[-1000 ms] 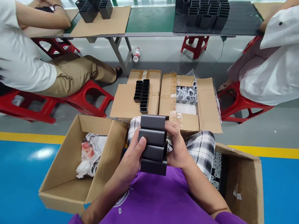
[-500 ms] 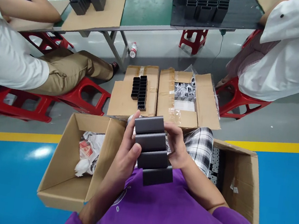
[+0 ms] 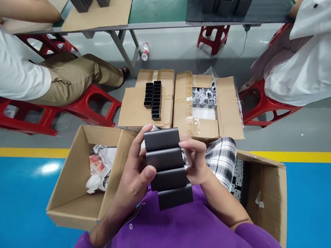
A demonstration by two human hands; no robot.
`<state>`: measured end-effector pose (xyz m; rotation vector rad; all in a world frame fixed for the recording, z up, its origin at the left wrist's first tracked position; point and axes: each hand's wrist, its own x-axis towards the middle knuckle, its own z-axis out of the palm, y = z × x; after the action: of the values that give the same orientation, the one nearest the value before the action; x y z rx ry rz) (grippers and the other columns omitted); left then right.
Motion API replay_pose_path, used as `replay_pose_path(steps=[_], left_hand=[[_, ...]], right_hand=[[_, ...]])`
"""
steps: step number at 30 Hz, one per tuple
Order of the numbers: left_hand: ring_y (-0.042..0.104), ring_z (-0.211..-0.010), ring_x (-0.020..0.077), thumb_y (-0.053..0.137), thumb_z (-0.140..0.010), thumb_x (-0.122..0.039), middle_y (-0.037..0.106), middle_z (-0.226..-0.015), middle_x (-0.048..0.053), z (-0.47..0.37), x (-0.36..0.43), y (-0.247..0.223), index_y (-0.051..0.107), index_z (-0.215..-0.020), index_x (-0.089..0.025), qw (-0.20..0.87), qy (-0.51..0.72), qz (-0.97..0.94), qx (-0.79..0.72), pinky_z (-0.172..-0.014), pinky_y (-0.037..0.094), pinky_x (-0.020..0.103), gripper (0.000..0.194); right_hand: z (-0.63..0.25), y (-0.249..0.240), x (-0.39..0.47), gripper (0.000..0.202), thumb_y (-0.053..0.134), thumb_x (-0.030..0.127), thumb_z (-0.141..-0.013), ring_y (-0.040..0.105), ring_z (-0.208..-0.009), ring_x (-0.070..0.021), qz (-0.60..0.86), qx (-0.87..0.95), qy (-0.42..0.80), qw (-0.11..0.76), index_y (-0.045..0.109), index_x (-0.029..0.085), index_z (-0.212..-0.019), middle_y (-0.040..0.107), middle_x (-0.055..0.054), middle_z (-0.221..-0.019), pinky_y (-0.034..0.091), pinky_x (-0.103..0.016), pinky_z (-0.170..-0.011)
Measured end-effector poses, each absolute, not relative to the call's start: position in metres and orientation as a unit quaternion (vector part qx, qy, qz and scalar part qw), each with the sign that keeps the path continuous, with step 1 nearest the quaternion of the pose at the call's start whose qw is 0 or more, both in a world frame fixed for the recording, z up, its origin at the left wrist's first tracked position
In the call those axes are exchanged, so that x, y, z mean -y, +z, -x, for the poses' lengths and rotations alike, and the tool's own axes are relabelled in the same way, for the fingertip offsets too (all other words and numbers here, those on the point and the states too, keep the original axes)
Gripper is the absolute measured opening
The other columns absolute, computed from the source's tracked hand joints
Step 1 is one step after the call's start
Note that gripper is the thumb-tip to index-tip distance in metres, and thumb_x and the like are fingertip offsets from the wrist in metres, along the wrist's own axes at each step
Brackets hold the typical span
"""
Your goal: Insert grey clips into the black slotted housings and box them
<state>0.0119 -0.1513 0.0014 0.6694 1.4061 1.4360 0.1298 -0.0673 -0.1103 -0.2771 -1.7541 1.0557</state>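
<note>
Cases — four in a stepped row above the lap | long axes crosswise, right ends angled forward | left hand: fingers clamped on cases | right hand: fingers bent at right ends — grip unclear

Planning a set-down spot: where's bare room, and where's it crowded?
Bare: the closer carton top left of the standing black tubes; green tabletop between cardboard sheet and black mat.
Crowded: the open carton to their right, with wrapped parts inside; above the lap, both hands and four dark tubes.
</note>
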Motion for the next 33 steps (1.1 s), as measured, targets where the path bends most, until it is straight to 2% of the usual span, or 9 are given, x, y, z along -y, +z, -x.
replay_pose_path(steps=[4, 10, 14, 18, 20, 23, 28, 30, 33], left_hand=[[0.054, -0.128, 0.0375, 0.079, -0.064, -0.068, 0.069, -0.123, 0.008, -0.012, 0.151, 0.001, 0.052, -0.144, -0.028, 0.468, 0.592, -0.277, -0.594, -0.097, 0.054, 0.041, 0.094], [0.057, -0.124, 0.0393, 0.084, -0.060, -0.061, 0.069, -0.121, 0.010, 0.004, 0.154, -0.007, 0.051, -0.143, -0.026, 0.481, 0.575, -0.301, -0.590, -0.093, 0.055, 0.043, 0.096], [0.061, -0.117, 0.0389, 0.086, -0.060, -0.057, 0.069, -0.123, 0.009, 0.007, 0.157, -0.005, 0.051, -0.143, -0.030, 0.495, 0.564, -0.307, -0.585, -0.086, 0.056, 0.041, 0.094], [0.062, -0.114, 0.0385, 0.087, -0.059, -0.054, 0.070, -0.125, 0.008, 0.006, 0.158, -0.003, 0.051, -0.144, -0.030, 0.498, 0.564, -0.300, -0.586, -0.082, 0.056, 0.039, 0.095], [0.062, -0.116, 0.0381, 0.087, -0.061, -0.055, 0.070, -0.123, 0.008, 0.005, 0.157, -0.003, 0.050, -0.144, -0.029, 0.497, 0.566, -0.306, -0.582, -0.083, 0.056, 0.038, 0.095], [0.062, -0.118, 0.0373, 0.086, -0.061, -0.057, 0.070, -0.121, 0.008, 0.002, 0.157, -0.003, 0.051, -0.144, -0.028, 0.495, 0.572, -0.307, -0.578, -0.086, 0.057, 0.039, 0.094], [0.061, -0.120, 0.0355, 0.080, -0.069, -0.058, 0.069, -0.124, 0.007, -0.002, 0.154, -0.002, 0.051, -0.143, -0.028, 0.487, 0.590, -0.294, -0.573, -0.092, 0.056, 0.040, 0.085], [0.062, -0.119, 0.0329, 0.075, -0.075, -0.054, 0.068, -0.127, 0.004, 0.000, 0.153, -0.005, 0.052, -0.142, -0.031, 0.508, 0.580, -0.290, -0.567, -0.091, 0.057, 0.037, 0.075], [0.065, -0.115, 0.0292, 0.068, -0.080, -0.049, 0.069, -0.126, 0.001, 0.006, 0.150, -0.013, 0.053, -0.141, -0.033, 0.556, 0.572, -0.252, -0.547, -0.090, 0.058, 0.035, 0.065]], right_hand=[[-0.127, -0.114, 0.067, 0.094, 0.087, 0.051, -0.063, 0.062, -0.116, -0.0299, 0.102, 0.720, 0.438, 0.529, 0.026, 0.037, -0.133, 0.059, -0.008, -0.123, 0.052, -0.052, -0.099], [-0.130, -0.114, 0.067, 0.091, 0.079, 0.055, -0.072, 0.059, -0.123, -0.0308, 0.107, 0.732, 0.443, 0.506, 0.024, 0.033, -0.141, 0.056, -0.012, -0.130, 0.054, -0.051, -0.098], [-0.130, -0.112, 0.063, 0.089, 0.082, 0.051, -0.072, 0.061, -0.120, -0.0297, 0.063, 0.718, 0.440, 0.536, 0.023, 0.036, -0.138, 0.057, -0.011, -0.127, 0.055, -0.051, -0.096], [-0.126, -0.114, 0.063, 0.091, 0.082, 0.058, -0.069, 0.064, -0.113, -0.0280, 0.063, 0.720, 0.427, 0.543, 0.019, 0.039, -0.132, 0.059, -0.008, -0.119, 0.056, -0.051, -0.094], [-0.126, -0.115, 0.065, 0.095, 0.082, 0.060, -0.068, 0.065, -0.113, -0.0283, 0.076, 0.723, 0.430, 0.536, 0.017, 0.037, -0.134, 0.058, -0.009, -0.122, 0.057, -0.050, -0.094], [-0.127, -0.115, 0.066, 0.097, 0.081, 0.058, -0.070, 0.063, -0.118, -0.0295, 0.095, 0.726, 0.432, 0.527, 0.017, 0.034, -0.139, 0.056, -0.013, -0.130, 0.057, -0.049, -0.094], [-0.125, -0.106, 0.067, 0.092, 0.083, 0.049, -0.071, 0.063, -0.114, -0.0272, 0.046, 0.687, 0.419, 0.592, 0.024, 0.036, -0.141, 0.059, -0.008, -0.121, 0.058, -0.047, -0.093], [-0.125, -0.100, 0.069, 0.100, 0.084, 0.048, -0.072, 0.062, -0.118, -0.0285, 0.061, 0.687, 0.423, 0.588, 0.019, 0.035, -0.147, 0.058, -0.011, -0.127, 0.057, -0.048, -0.095], [-0.129, -0.089, 0.074, 0.117, 0.083, 0.049, -0.073, 0.060, -0.122, -0.0317, 0.122, 0.734, 0.404, 0.533, 0.001, 0.032, -0.154, 0.058, -0.015, -0.133, 0.052, -0.054, -0.099]])
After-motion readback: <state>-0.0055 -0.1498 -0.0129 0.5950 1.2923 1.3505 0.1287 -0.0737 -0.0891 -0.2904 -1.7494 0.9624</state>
